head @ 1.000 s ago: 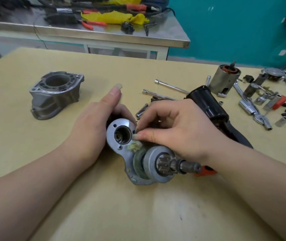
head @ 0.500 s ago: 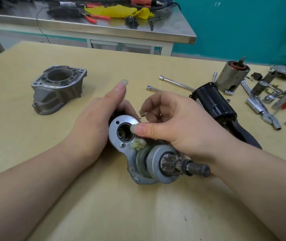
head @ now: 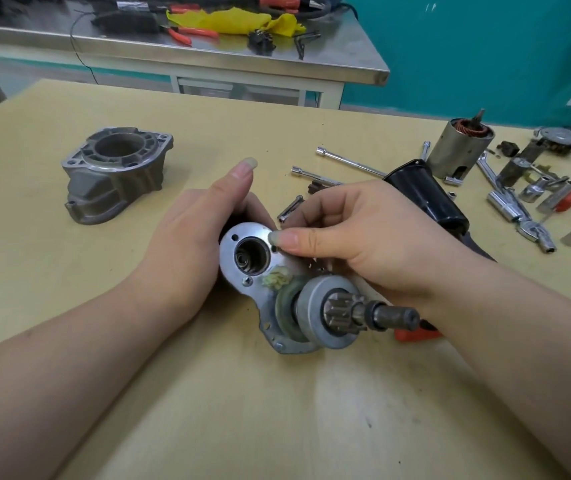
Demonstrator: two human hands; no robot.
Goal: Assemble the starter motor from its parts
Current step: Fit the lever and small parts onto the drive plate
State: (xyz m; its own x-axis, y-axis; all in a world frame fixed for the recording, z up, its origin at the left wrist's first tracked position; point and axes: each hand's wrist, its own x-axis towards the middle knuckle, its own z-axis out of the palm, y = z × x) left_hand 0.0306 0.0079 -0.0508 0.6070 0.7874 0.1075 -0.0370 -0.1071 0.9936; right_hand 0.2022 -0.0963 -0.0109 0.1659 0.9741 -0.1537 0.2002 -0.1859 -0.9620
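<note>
Starter motor assembly [head: 277,292] lies mid-tabletop [head: 208,410], pinion shaft pointing right. Left hand [head: 190,237] cups its plate end, thumb raised; right hand [head: 363,237] pinches thumb and forefinger at the plate's rim, whatever is pinched too small to tell. Grey nose housing [head: 117,174] sits well apart at left.

Bare table [head: 208,410] lies open in front; scattered sockets [head: 509,206] and the grey housing [head: 117,178] crowd the sides.

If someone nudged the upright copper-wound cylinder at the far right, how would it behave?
The cylinder looks like solid metal, so probably heavy for its size. It stands on end on the table, taller than wide, so a high push might tip it, and once down its round wall would likely roll.
</note>
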